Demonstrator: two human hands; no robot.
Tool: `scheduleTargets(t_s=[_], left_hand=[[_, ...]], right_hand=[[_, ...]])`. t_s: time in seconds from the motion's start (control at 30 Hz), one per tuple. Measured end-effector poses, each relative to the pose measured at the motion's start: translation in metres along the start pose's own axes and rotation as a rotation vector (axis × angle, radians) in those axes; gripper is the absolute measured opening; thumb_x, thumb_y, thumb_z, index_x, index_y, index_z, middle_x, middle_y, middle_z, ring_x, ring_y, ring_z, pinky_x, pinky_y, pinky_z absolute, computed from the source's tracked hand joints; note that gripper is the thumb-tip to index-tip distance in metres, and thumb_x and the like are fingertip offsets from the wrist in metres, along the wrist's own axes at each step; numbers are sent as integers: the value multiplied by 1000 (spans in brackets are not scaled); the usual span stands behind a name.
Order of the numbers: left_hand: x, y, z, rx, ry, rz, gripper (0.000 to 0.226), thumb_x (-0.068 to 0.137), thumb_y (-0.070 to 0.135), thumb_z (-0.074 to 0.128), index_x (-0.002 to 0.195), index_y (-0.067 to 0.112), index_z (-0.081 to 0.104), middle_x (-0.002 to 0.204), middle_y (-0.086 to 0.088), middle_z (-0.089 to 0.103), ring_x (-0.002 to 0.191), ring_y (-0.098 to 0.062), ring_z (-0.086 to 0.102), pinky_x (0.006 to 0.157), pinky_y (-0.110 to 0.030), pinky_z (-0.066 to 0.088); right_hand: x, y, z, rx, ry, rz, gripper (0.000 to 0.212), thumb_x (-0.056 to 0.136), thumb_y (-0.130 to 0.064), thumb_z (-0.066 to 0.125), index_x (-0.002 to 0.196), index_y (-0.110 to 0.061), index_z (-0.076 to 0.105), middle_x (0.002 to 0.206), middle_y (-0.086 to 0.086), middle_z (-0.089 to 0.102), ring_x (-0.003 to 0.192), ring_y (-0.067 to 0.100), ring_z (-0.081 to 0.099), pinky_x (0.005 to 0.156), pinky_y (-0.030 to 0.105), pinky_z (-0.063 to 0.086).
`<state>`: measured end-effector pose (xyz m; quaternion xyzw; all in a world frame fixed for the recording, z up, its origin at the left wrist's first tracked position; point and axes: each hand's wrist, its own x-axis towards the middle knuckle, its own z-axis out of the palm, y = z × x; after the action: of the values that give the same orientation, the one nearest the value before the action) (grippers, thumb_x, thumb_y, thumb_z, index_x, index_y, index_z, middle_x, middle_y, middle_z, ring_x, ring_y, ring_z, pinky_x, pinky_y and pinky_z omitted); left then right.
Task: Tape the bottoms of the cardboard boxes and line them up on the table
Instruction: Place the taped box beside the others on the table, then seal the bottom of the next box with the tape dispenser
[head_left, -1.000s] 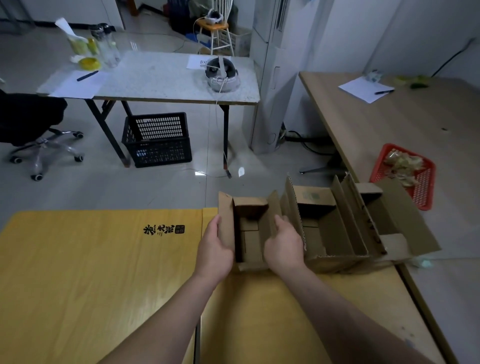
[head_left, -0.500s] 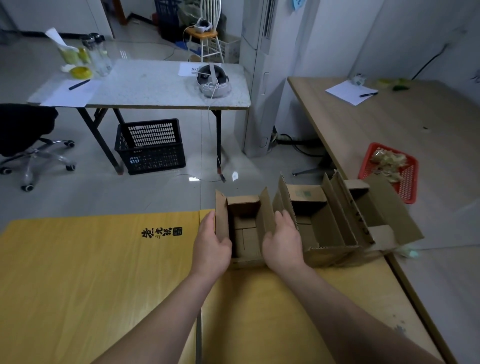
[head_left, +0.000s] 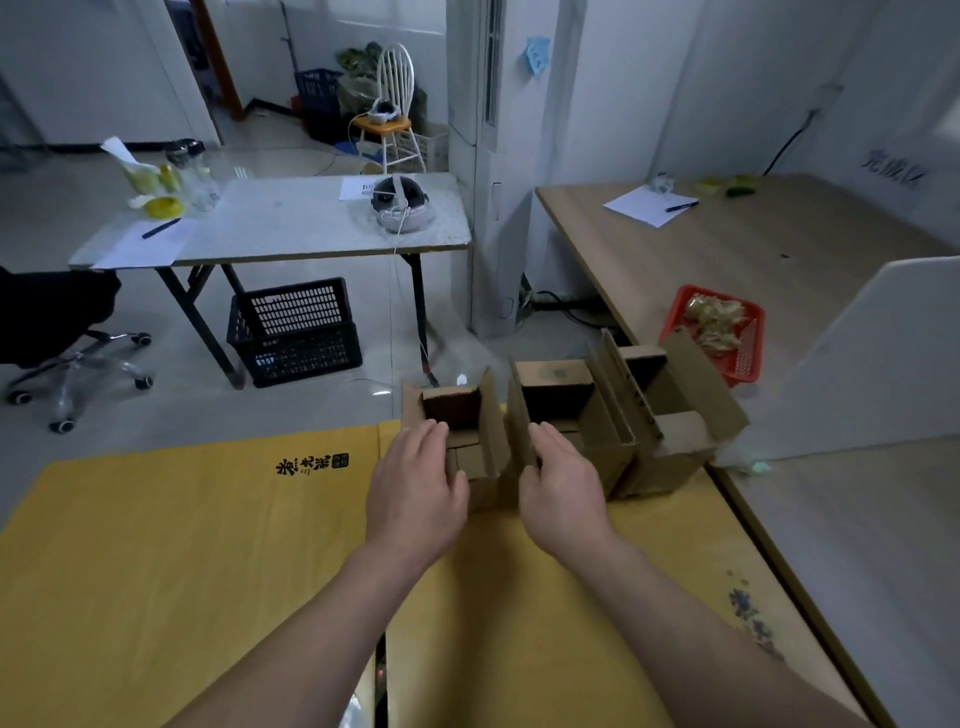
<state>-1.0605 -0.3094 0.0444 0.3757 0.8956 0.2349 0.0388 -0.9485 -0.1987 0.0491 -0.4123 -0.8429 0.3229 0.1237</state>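
The yellow table (head_left: 156, 545) is being used as the work surface. Three open cardboard boxes (head_left: 558, 374) are being supported in a row at its far right edge, flaps up: left box (head_left: 452, 410), middle box (head_left: 597, 426), right box (head_left: 680, 457) (middle and right look touching, left one just beside). The left box is being flanked by both hands. The left hand (head_left: 415, 483) is being laid flat against the left box's left wall, fingers straight. The right hand (head_left: 563, 483) is being held at the gap between left and middle box, fingers straight too; exact contact cannot be told. The hands are being held apart, uncurled, with the left box between them.
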Motion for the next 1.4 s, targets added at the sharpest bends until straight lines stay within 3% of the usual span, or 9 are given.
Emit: scheduleTargets(t_s=[0.3,0.47,0.6,0.73,0.9,0.97,1.1,1.27,1.4], left_hand=[[-111,149,32,200,-99,312,60,98,48,47,150,21,36,152,4,40,145,-19,30,118,-40,31],[-188,258,61,226,-143,548,53,94,55,46,136,23,51,139,5,54,132,-18,44,107,-39,38],[-245,339,79,197,-190,695,53,92,59,46,132,25,54,135,4,56,127,-20,48,103,-39,40],[-293,408,93,193,-273,864,53,91,60,48,130,24,55,132,3,57,122,-22,53,94,-37,44],[-341,476,111,138,-366,1058,49,85,61,51,122,29,57,121,7,58,112,-19,56,82,-34,46],[-356,499,119,129,-370,1146,54,85,63,52,126,27,57,124,7,58,113,-19,56,86,-35,47],[-378,544,139,83,-385,1313,65,85,68,49,132,24,56,131,5,58,120,-20,54,94,-37,47],[-392,596,162,5,-397,1459,87,69,76,21,125,23,61,124,4,62,116,-21,57,90,-36,47],[-392,631,180,10,-418,1541,72,80,74,34,125,24,60,126,3,61,118,-22,55,93,-38,46]], right_hand=[[-131,116,-120,-212,67,23,59,101,-26,45,157,-21,25,161,-2,30,152,17,16,122,41,20],[-232,195,-208,-375,155,136,45,92,-34,49,137,-24,46,135,0,55,128,24,45,103,42,37],[-307,249,-271,-423,180,279,43,95,-40,50,134,-21,50,134,4,57,130,26,45,102,42,37],[-376,294,-316,-388,282,443,32,85,-41,52,114,-29,60,117,-6,64,115,23,57,91,38,46],[-447,333,-356,-410,349,640,49,87,-46,58,132,-25,54,136,-1,57,124,23,53,99,37,46],[-470,345,-368,-409,378,709,54,86,-47,59,134,-24,53,139,1,56,127,24,52,102,39,45],[-504,360,-391,-430,452,833,49,85,-46,60,129,-25,55,135,0,57,122,24,55,96,38,48],[-525,379,-418,-464,512,943,48,88,-46,59,130,-25,56,128,-1,60,117,22,57,95,37,48],[-529,394,-436,-465,563,1005,50,89,-48,58,132,-24,56,131,0,61,120,21,56,99,36,46]])
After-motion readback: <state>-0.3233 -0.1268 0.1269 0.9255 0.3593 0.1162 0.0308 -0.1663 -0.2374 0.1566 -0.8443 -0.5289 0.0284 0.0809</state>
